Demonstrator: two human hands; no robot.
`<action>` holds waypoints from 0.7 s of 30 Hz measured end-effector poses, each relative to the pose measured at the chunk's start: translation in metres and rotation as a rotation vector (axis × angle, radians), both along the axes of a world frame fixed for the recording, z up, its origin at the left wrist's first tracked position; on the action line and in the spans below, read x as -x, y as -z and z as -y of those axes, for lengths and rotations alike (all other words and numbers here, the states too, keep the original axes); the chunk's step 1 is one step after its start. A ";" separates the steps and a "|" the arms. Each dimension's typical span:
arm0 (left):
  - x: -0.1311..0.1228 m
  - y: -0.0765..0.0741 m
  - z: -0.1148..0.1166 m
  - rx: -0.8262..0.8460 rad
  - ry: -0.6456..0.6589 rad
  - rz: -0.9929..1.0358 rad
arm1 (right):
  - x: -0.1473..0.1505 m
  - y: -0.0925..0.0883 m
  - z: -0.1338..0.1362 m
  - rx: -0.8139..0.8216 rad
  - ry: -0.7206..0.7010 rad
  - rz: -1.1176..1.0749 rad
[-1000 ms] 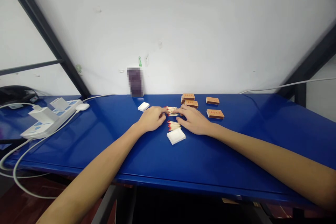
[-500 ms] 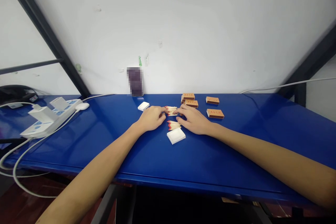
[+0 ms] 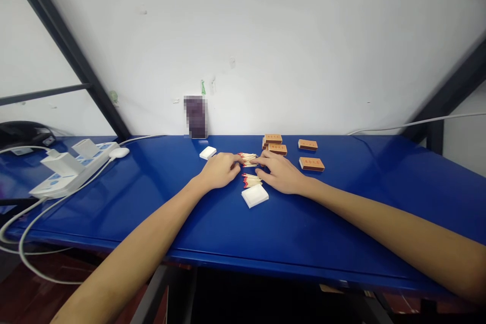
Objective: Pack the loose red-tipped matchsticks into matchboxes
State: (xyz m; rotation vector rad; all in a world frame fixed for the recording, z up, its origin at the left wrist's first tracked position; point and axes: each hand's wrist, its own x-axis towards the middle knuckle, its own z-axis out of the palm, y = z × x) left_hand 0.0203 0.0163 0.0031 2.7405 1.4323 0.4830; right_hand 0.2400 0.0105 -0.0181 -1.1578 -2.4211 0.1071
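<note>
Both my hands rest on a blue table (image 3: 304,223) around loose red-tipped matches. My left hand (image 3: 219,170) has its fingers curled, fingertips pinching at the far bundle of matches (image 3: 247,158). My right hand (image 3: 279,174) lies palm down with its fingers bent, touching the same bundle from the right. A second small bundle of matches (image 3: 251,180) lies between the hands. Just in front of it sits a white matchbox tray (image 3: 254,195). Another white tray (image 3: 207,153) lies behind my left hand.
Several brown matchboxes (image 3: 311,164) lie behind and right of my right hand. A white power strip (image 3: 68,168) with cables sits at the far left, with a white mouse (image 3: 119,152) beside it. A blurred dark object (image 3: 195,117) leans on the wall.
Hardly anything differs; my fingers shifted slightly on the far bundle of matches and the view drifted a little.
</note>
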 end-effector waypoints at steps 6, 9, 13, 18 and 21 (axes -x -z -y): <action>-0.001 -0.002 0.001 0.012 0.022 0.010 | 0.000 0.000 0.000 0.005 0.000 -0.004; -0.001 -0.001 0.001 0.015 0.025 0.018 | 0.000 -0.001 0.000 0.002 -0.005 -0.012; -0.001 0.000 0.001 0.009 0.027 0.025 | 0.000 0.000 0.000 0.001 -0.014 -0.018; -0.001 0.000 0.001 0.021 0.019 0.029 | 0.000 0.000 0.000 0.010 -0.015 -0.015; -0.001 0.000 0.001 0.030 0.014 0.029 | 0.000 0.000 0.000 0.013 -0.015 -0.015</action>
